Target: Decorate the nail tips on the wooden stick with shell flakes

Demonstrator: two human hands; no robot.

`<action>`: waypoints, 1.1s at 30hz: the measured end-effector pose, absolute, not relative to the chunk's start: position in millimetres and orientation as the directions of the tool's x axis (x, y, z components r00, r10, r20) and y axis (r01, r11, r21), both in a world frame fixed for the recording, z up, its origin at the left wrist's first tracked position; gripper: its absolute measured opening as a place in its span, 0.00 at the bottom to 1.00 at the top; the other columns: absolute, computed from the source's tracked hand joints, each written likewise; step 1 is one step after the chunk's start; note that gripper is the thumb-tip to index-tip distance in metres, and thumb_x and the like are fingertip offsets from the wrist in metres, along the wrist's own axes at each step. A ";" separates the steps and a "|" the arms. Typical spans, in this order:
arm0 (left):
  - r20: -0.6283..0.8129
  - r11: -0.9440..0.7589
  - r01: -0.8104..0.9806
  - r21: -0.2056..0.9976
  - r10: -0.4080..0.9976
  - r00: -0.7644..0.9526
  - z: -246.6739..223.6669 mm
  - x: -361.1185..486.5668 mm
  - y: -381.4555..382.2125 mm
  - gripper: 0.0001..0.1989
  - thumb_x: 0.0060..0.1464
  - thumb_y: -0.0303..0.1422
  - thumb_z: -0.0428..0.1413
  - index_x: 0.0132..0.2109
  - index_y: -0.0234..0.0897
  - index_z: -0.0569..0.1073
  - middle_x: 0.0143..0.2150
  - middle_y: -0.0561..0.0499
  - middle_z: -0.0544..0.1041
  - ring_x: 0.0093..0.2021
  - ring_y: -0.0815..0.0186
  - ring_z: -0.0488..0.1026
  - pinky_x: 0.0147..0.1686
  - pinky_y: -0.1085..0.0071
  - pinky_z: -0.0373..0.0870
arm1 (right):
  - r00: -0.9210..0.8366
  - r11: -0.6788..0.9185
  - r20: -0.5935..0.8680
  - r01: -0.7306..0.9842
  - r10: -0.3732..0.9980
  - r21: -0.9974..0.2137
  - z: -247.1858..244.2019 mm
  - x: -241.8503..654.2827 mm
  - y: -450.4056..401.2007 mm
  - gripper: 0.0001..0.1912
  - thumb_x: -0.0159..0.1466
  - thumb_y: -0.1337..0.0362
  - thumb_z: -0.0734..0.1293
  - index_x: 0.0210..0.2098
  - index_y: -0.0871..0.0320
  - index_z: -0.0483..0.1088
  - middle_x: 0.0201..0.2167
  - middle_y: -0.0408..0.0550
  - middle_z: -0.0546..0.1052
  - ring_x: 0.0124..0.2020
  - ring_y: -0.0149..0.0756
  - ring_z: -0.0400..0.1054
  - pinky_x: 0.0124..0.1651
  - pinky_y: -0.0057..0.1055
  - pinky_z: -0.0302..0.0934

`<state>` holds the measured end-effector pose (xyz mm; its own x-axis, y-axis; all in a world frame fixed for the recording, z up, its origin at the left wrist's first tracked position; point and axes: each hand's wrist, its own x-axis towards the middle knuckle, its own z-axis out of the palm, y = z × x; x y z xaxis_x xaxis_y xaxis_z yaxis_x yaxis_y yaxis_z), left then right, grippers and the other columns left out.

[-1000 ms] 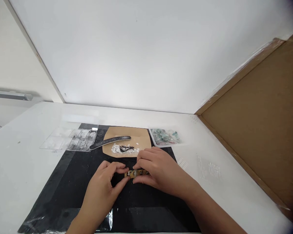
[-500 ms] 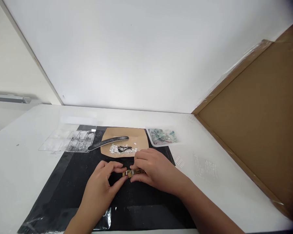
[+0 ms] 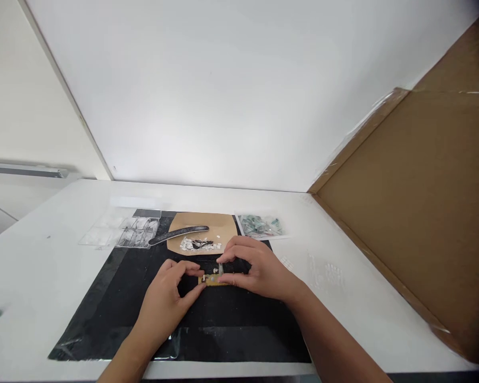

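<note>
My left hand [image 3: 165, 292] is closed, with thumb and fingers pinching the left end of a small yellowish strip [image 3: 213, 283] on the black mat. Several small pieces stand along the strip; they are too small to make out well. Just above its right part, my right hand [image 3: 259, 268] pinches a slim greenish translucent piece, which looks like a false nail tip [image 3: 221, 268], upright between thumb and fingers. Part of the strip is hidden behind the right thumb.
A brown paper tray [image 3: 225, 223] holds white and black scraps, with a curved nail file [image 3: 179, 232] across its left edge. A clear compartment box [image 3: 138, 234] stands left, a container of greenish pieces [image 3: 259, 226] right. Cardboard [image 3: 403, 213] walls the right side.
My right hand has risen slightly off the strip, with the greenish piece now showing upright in its pinch. My left hand keeps its place at the strip's end. The camera view has shifted.
</note>
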<state>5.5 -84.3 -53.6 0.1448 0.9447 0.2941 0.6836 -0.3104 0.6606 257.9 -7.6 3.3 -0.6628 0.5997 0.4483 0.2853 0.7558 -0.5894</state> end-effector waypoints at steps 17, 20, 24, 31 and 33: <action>0.673 -0.691 0.507 0.515 0.692 0.259 -37.8 16.6 -87.7 0.08 0.65 0.24 0.63 0.48 0.40 0.78 0.43 0.50 0.83 0.43 0.64 0.76 0.46 0.66 0.74 | -0.668 0.691 0.479 0.074 0.569 -0.719 0.2 243.8 -20.9 0.15 0.62 0.60 0.81 0.47 0.56 0.82 0.39 0.47 0.80 0.40 0.36 0.75 0.45 0.31 0.69; 0.661 -0.676 0.498 0.543 0.710 0.243 -36.5 16.8 -87.5 0.08 0.65 0.23 0.63 0.47 0.41 0.79 0.42 0.52 0.84 0.42 0.65 0.77 0.46 0.66 0.74 | -0.676 0.662 0.457 0.062 0.578 -0.747 0.2 244.7 -20.2 0.14 0.64 0.60 0.80 0.48 0.55 0.82 0.38 0.47 0.81 0.39 0.35 0.75 0.44 0.31 0.69; 0.642 -0.661 0.488 0.570 0.729 0.237 -35.1 17.0 -87.7 0.08 0.65 0.24 0.63 0.48 0.42 0.80 0.43 0.52 0.84 0.43 0.64 0.78 0.46 0.66 0.75 | -0.698 0.579 0.392 0.040 0.600 -0.814 2.5 247.2 -18.5 0.12 0.67 0.59 0.78 0.48 0.54 0.82 0.39 0.47 0.81 0.39 0.35 0.75 0.40 0.31 0.68; 0.619 -0.611 0.510 0.605 0.764 0.182 -37.6 14.7 -87.9 0.07 0.67 0.26 0.62 0.49 0.43 0.80 0.42 0.51 0.84 0.44 0.63 0.77 0.44 0.67 0.76 | -0.595 0.525 0.369 0.106 0.714 -0.844 3.6 254.2 -10.4 0.11 0.70 0.61 0.74 0.51 0.54 0.80 0.40 0.47 0.81 0.37 0.34 0.76 0.37 0.30 0.65; 0.602 -0.579 0.534 0.616 0.784 0.155 -39.4 14.4 -88.9 0.08 0.67 0.28 0.62 0.51 0.44 0.80 0.42 0.51 0.84 0.43 0.63 0.77 0.40 0.69 0.76 | -0.548 0.571 0.397 0.187 0.736 -0.799 -1.6 255.1 -5.7 0.12 0.71 0.62 0.72 0.53 0.52 0.79 0.40 0.47 0.81 0.38 0.35 0.76 0.36 0.30 0.65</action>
<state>14.4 -88.9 -39.4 0.1548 0.7835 0.6018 0.5339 -0.5789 0.6164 255.1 -5.7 -1.6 -0.5483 0.7359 0.3973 0.1874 0.5711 -0.7992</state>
